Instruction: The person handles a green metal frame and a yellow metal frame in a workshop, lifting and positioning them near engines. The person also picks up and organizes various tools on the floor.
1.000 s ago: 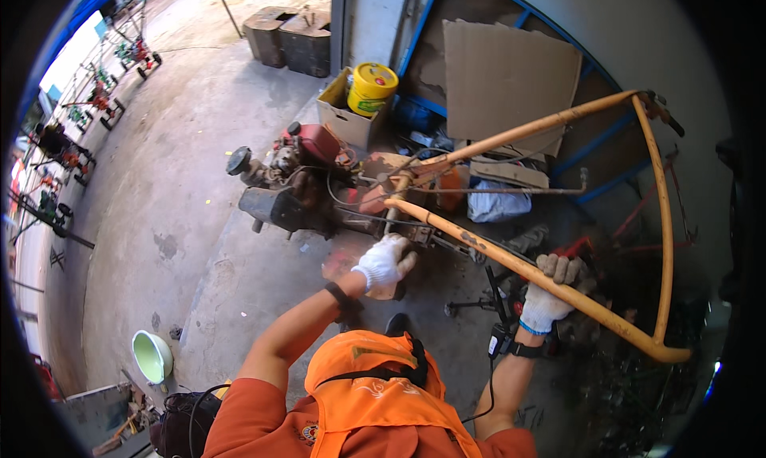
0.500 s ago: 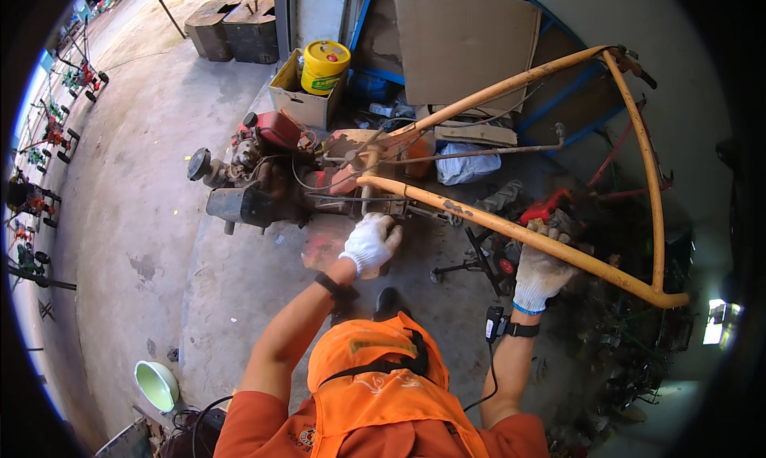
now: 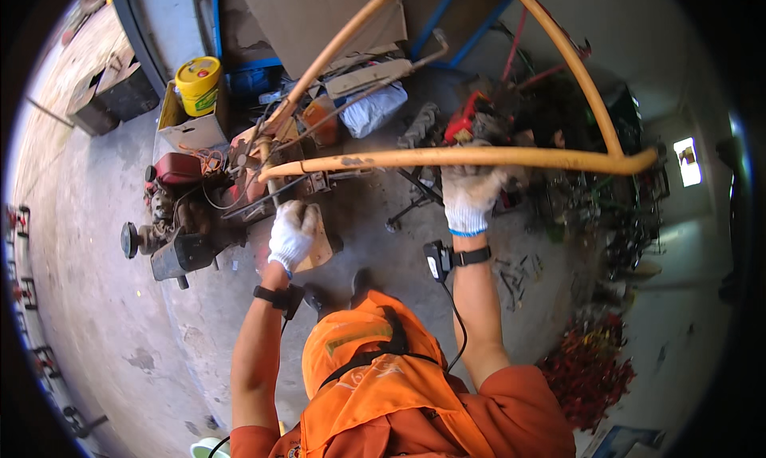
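A walk-behind tiller with a worn engine stands ahead on the left, and its long orange handlebar reaches to the right. My left hand, in a white work glove, is closed around the lower end of a short grey metal rod below the handlebar's base. My right hand, in a soiled glove, grips the near tube of the handlebar from below; the tube partly hides its fingers.
A yellow bucket sits in a cardboard box behind the engine. Beyond the handlebar are a white sack and a large cardboard sheet. Piled metal parts and a red heap lie at right.
The view has turned, and the handlebar has swung so its near tube lies nearly level across the picture. Both hands have stayed at the machine, the right one on the handlebar.
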Available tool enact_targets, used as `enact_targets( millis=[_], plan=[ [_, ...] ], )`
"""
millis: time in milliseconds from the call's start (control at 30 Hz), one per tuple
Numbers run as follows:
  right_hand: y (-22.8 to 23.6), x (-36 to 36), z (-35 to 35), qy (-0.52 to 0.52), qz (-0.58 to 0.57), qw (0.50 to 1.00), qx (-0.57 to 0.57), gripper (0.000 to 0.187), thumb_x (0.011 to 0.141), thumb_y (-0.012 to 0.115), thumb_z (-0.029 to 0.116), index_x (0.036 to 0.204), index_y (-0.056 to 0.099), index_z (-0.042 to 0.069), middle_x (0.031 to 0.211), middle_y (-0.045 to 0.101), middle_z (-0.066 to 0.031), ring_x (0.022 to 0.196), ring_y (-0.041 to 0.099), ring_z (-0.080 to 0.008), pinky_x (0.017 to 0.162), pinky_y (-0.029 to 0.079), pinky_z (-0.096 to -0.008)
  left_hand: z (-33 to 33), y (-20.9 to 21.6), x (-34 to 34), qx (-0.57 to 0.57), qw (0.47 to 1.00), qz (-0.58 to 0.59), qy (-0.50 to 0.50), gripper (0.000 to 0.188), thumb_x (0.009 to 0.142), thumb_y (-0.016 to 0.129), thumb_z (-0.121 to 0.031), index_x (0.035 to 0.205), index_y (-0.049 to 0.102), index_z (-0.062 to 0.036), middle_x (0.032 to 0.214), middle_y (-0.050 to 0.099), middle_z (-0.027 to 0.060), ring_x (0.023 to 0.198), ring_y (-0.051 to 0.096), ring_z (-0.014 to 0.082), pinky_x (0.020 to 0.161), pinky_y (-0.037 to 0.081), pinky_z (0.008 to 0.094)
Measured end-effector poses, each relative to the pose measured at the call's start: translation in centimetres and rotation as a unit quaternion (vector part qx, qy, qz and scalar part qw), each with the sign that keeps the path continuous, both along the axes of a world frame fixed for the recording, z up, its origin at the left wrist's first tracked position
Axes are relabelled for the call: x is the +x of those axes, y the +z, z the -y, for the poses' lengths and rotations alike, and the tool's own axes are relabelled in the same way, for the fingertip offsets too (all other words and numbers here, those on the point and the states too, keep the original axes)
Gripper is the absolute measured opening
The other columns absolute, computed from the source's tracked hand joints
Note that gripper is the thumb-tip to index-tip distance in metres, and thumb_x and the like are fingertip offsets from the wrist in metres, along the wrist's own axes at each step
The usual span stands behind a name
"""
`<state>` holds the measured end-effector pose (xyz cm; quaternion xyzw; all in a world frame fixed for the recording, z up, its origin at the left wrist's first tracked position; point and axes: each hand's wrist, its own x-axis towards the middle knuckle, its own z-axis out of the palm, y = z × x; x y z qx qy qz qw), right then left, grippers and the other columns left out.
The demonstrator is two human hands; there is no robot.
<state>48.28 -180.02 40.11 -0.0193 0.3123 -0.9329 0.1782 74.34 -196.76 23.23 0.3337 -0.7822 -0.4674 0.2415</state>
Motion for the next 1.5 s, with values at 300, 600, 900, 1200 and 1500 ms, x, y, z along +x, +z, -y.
enact_targets(
  millis=[300, 600, 900, 1200, 1500],
  plan=[
    [-2.0, -0.3, -0.6, 0.063, -0.106, 0.991, 0.049, 0.057, 0.104, 0.068, 0.066, 0.134, 0.061, 0.018, 0.116, 0.067, -0.0039, 0.106, 0.065, -0.0229, 0.089, 0.055, -0.0442, 0.9, 0.4, 0.0, 0.011, 0.999, 0.027, -0.021, 0.034, 0.106, 0.062, -0.030, 0.103, 0.073, 0.0021, 0.103, 0.072, 0.0297, 0.101, 0.068, 0.0511, 0.091, 0.054, 0.0543],
    [-0.9, 0.3, -0.3, 0.069, -0.201, 0.964, 0.160, 0.054, 0.104, 0.072, 0.061, 0.126, 0.064, 0.012, 0.106, 0.069, -0.0026, 0.097, 0.066, -0.0211, 0.084, 0.056, -0.0419, 1.4, -0.5, 0.4, 0.019, 0.997, 0.068, -0.015, 0.038, 0.108, 0.060, -0.036, 0.105, 0.073, 0.0000, 0.110, 0.072, 0.0319, 0.106, 0.068, 0.0525, 0.093, 0.054, 0.0554],
    [1.2, 2.0, 1.6, -0.003, -0.179, 0.967, 0.184, 0.036, 0.104, 0.080, 0.040, 0.116, 0.069, 0.008, 0.096, 0.070, -0.0020, 0.072, 0.064, -0.0133, 0.059, 0.053, -0.0325, 3.5, 2.9, -0.8, -0.125, 0.966, 0.177, -0.144, 0.032, 0.106, 0.059, -0.031, 0.103, 0.073, -0.0027, 0.097, 0.075, 0.0307, 0.096, 0.073, 0.0513, 0.085, 0.057, 0.0582],
    [1.0, 2.1, 2.3, -0.095, -0.131, 0.945, 0.286, 0.033, 0.103, 0.080, 0.036, 0.114, 0.066, 0.008, 0.090, 0.068, -0.0027, 0.068, 0.063, -0.0129, 0.055, 0.049, -0.0308, 4.7, 2.5, -2.7, -0.168, 0.925, 0.209, -0.270, 0.027, 0.101, 0.059, -0.019, 0.117, 0.073, -0.0032, 0.106, 0.076, 0.0323, 0.105, 0.073, 0.0503, 0.090, 0.057, 0.0585],
    [1.8, 3.7, 2.7, -0.179, -0.172, 0.930, 0.272, 0.054, 0.102, 0.081, 0.048, 0.130, 0.065, 0.006, 0.106, 0.073, -0.0011, 0.086, 0.067, -0.0103, 0.067, 0.058, -0.0297, 5.9, 2.9, -3.4, -0.108, 0.904, 0.216, -0.352, 0.033, 0.104, 0.062, -0.030, 0.119, 0.076, -0.0042, 0.110, 0.075, 0.0319, 0.108, 0.072, 0.0512, 0.094, 0.056, 0.0589]
  ],
)
